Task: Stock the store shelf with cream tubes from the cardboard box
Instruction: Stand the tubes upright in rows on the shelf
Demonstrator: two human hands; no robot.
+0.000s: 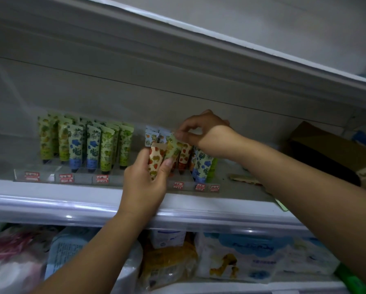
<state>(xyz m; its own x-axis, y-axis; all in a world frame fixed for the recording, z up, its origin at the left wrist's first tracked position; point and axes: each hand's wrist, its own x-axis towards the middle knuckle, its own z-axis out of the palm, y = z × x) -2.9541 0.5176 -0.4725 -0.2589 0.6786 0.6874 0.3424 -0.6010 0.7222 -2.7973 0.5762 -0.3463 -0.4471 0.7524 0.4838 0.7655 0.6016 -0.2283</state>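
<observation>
My left hand (145, 181) grips a cream tube with a strawberry pattern (155, 161) in front of the shelf (50, 205). My right hand (201, 132) pinches the top of a green-patterned tube (173, 148) just above the row of upright tubes. Red-fruit tubes (185, 155) and a blue-flower tube (201, 166) stand under that hand. A block of green and blue tubes (86, 145) stands upright at the left. The cardboard box (330, 153) lies on the shelf at the right, its inside dark.
Red price tags (102, 179) line a clear rail at the shelf front. The shelf above (241, 52) hangs low overhead. Below, packets and a white-and-blue wipes pack (252, 255) fill the lower shelf. A flat carton strip (243, 179) lies beside the tubes.
</observation>
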